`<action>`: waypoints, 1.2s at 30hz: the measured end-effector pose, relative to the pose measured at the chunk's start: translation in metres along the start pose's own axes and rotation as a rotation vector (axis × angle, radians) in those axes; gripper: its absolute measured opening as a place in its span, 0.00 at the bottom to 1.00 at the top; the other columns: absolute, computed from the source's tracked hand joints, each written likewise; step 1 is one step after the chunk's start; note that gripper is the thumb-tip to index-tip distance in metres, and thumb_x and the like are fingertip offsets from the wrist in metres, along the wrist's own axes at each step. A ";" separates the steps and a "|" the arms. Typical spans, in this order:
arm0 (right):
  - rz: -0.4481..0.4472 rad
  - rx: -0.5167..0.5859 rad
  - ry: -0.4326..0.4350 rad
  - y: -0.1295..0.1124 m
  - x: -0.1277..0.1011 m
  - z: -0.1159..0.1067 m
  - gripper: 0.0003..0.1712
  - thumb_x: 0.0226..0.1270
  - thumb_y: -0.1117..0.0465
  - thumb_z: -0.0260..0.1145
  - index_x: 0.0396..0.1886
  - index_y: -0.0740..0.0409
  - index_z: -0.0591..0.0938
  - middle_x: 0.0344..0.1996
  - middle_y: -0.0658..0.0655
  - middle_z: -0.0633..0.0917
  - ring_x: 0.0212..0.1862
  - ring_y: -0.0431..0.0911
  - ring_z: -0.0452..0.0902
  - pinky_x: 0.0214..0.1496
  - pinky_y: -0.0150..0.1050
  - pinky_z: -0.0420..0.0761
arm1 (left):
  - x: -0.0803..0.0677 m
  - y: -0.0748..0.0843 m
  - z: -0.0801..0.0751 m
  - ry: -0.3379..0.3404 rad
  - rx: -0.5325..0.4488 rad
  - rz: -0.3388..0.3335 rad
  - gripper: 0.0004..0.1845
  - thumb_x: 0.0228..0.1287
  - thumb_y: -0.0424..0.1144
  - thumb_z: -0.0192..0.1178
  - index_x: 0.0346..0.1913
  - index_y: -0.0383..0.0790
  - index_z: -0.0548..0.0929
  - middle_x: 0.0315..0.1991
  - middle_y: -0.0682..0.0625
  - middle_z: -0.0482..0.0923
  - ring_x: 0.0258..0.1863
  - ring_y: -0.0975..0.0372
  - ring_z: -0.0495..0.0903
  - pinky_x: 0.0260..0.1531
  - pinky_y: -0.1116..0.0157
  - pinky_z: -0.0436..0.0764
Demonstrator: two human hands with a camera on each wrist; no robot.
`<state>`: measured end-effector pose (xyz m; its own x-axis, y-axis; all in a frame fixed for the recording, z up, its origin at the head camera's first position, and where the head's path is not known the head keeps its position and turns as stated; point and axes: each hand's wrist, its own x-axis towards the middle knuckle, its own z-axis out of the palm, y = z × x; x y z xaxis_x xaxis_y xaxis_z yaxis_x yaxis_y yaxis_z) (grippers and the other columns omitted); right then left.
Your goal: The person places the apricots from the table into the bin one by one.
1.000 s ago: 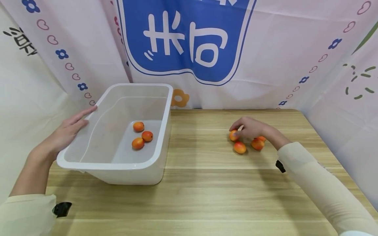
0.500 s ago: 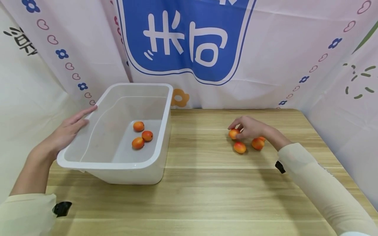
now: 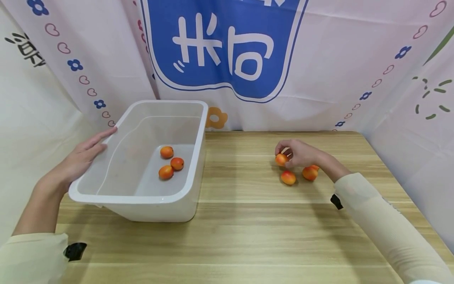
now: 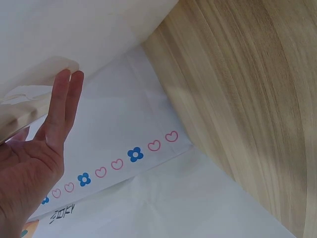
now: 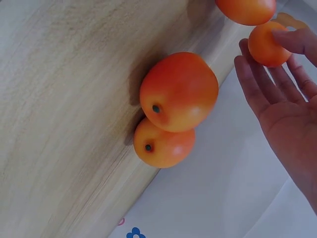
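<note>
Orange-red and rounded, a fruit is pinched by the right hand, well right of the rectangular white plastic bin. Its left rim is touched by the left hand, fingers straight.

We see a creamy left sleeve and a matching right sleeve with soft wrinkles. A little black piece pokes out under one, a second black piece under the other.

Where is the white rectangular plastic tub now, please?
In the head view, the tub stands at left on the wood-grain table, the left hand touching its left side.
</note>
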<state>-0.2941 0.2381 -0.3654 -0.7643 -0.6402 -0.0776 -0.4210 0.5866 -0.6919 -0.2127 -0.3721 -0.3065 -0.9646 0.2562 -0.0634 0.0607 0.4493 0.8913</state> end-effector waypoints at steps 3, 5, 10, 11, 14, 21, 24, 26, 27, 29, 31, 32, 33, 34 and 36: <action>-0.008 -0.005 -0.007 -0.001 -0.001 0.000 0.22 0.60 0.76 0.71 0.55 0.71 0.82 0.53 0.66 0.83 0.54 0.61 0.81 0.60 0.57 0.84 | 0.000 0.000 0.000 0.001 -0.004 -0.005 0.28 0.87 0.46 0.36 0.83 0.65 0.53 0.60 0.72 0.67 0.44 0.72 0.85 0.36 0.63 0.90; -0.014 -0.011 -0.009 -0.002 -0.001 0.000 0.22 0.61 0.75 0.73 0.56 0.71 0.83 0.55 0.66 0.84 0.55 0.62 0.81 0.60 0.59 0.83 | 0.000 0.000 0.000 0.002 -0.011 -0.003 0.28 0.87 0.45 0.37 0.83 0.66 0.54 0.59 0.73 0.68 0.44 0.71 0.85 0.35 0.63 0.90; -0.038 -0.021 -0.005 -0.005 -0.001 0.001 0.20 0.63 0.75 0.74 0.55 0.69 0.85 0.55 0.65 0.84 0.56 0.63 0.82 0.64 0.62 0.79 | -0.001 0.000 0.000 -0.004 -0.034 0.013 0.27 0.87 0.44 0.37 0.83 0.66 0.56 0.55 0.77 0.71 0.43 0.70 0.86 0.34 0.62 0.90; -0.041 -0.019 -0.005 -0.005 -0.001 0.001 0.20 0.63 0.75 0.73 0.55 0.69 0.85 0.55 0.65 0.84 0.56 0.63 0.82 0.65 0.63 0.78 | -0.001 0.000 0.000 -0.005 -0.038 0.014 0.27 0.87 0.44 0.37 0.83 0.66 0.56 0.55 0.77 0.72 0.43 0.70 0.86 0.34 0.62 0.90; -0.028 0.005 -0.005 -0.005 0.000 0.001 0.19 0.64 0.76 0.72 0.55 0.69 0.85 0.56 0.64 0.84 0.57 0.62 0.81 0.66 0.62 0.78 | -0.001 0.000 0.000 -0.006 -0.043 0.018 0.27 0.87 0.44 0.37 0.83 0.66 0.56 0.55 0.77 0.72 0.43 0.70 0.86 0.34 0.62 0.90; -0.020 0.037 0.027 -0.007 0.002 0.003 0.17 0.65 0.70 0.74 0.53 0.69 0.85 0.52 0.63 0.85 0.55 0.59 0.82 0.65 0.61 0.79 | -0.001 0.000 -0.001 -0.010 -0.041 0.017 0.28 0.87 0.44 0.37 0.83 0.65 0.55 0.55 0.77 0.72 0.43 0.69 0.86 0.34 0.61 0.90; -0.029 0.035 0.042 -0.008 0.004 0.003 0.20 0.65 0.70 0.74 0.56 0.72 0.83 0.53 0.66 0.85 0.55 0.60 0.82 0.65 0.61 0.79 | -0.001 0.000 0.000 -0.008 -0.031 0.014 0.28 0.87 0.44 0.37 0.83 0.64 0.54 0.55 0.77 0.72 0.43 0.69 0.86 0.34 0.61 0.90; -0.025 0.031 0.055 -0.008 0.006 0.004 0.23 0.65 0.70 0.75 0.58 0.73 0.82 0.54 0.68 0.85 0.55 0.61 0.82 0.65 0.61 0.79 | -0.001 0.000 0.000 -0.005 -0.019 0.013 0.28 0.87 0.44 0.36 0.84 0.64 0.54 0.55 0.77 0.71 0.42 0.69 0.86 0.33 0.61 0.90; -0.026 0.026 0.060 -0.009 0.007 0.003 0.24 0.64 0.70 0.75 0.58 0.74 0.82 0.54 0.68 0.85 0.55 0.61 0.82 0.65 0.60 0.79 | -0.001 0.000 0.000 -0.003 -0.012 0.014 0.28 0.87 0.44 0.36 0.84 0.64 0.53 0.55 0.77 0.71 0.42 0.69 0.86 0.33 0.60 0.90; -0.030 0.020 0.070 -0.010 0.008 0.003 0.24 0.64 0.70 0.76 0.58 0.75 0.82 0.53 0.68 0.85 0.55 0.62 0.83 0.65 0.60 0.79 | -0.001 0.000 0.001 0.000 -0.001 0.015 0.28 0.87 0.44 0.36 0.84 0.64 0.53 0.55 0.77 0.70 0.42 0.69 0.86 0.33 0.61 0.90; -0.040 0.020 0.078 -0.012 0.010 0.002 0.23 0.63 0.71 0.76 0.57 0.76 0.82 0.53 0.68 0.86 0.54 0.62 0.84 0.65 0.60 0.79 | -0.001 0.001 0.001 0.001 0.001 0.016 0.28 0.87 0.45 0.36 0.84 0.64 0.53 0.55 0.77 0.68 0.42 0.70 0.86 0.34 0.61 0.90; -0.048 0.020 0.080 -0.013 0.011 0.001 0.23 0.63 0.72 0.75 0.56 0.76 0.82 0.52 0.68 0.86 0.53 0.62 0.84 0.64 0.60 0.79 | -0.001 0.001 0.001 0.000 0.001 0.015 0.28 0.87 0.45 0.36 0.84 0.64 0.53 0.55 0.77 0.69 0.42 0.70 0.86 0.34 0.61 0.90; -0.055 0.024 0.081 -0.015 0.012 0.001 0.22 0.63 0.72 0.75 0.56 0.76 0.82 0.52 0.68 0.86 0.53 0.63 0.85 0.63 0.60 0.80 | -0.001 0.001 0.001 0.000 0.002 0.014 0.28 0.87 0.45 0.36 0.84 0.65 0.53 0.55 0.77 0.69 0.42 0.70 0.86 0.34 0.61 0.90; -0.062 0.028 0.082 -0.016 0.013 0.000 0.21 0.64 0.72 0.75 0.55 0.76 0.83 0.52 0.69 0.86 0.53 0.63 0.85 0.62 0.59 0.81 | -0.001 0.001 0.001 -0.001 0.000 0.012 0.28 0.87 0.45 0.36 0.84 0.65 0.53 0.55 0.77 0.69 0.42 0.70 0.86 0.33 0.61 0.90; -0.076 0.027 0.085 -0.020 0.015 -0.001 0.20 0.65 0.72 0.74 0.55 0.76 0.83 0.52 0.68 0.86 0.53 0.63 0.85 0.59 0.57 0.84 | -0.002 0.002 0.001 -0.001 0.000 0.008 0.28 0.87 0.45 0.36 0.84 0.65 0.53 0.55 0.77 0.70 0.42 0.69 0.86 0.33 0.60 0.90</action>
<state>-0.2980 0.2171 -0.3521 -0.7697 -0.6374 0.0359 -0.4668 0.5236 -0.7128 -0.2108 -0.3709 -0.3053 -0.9637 0.2606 -0.0572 0.0679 0.4470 0.8920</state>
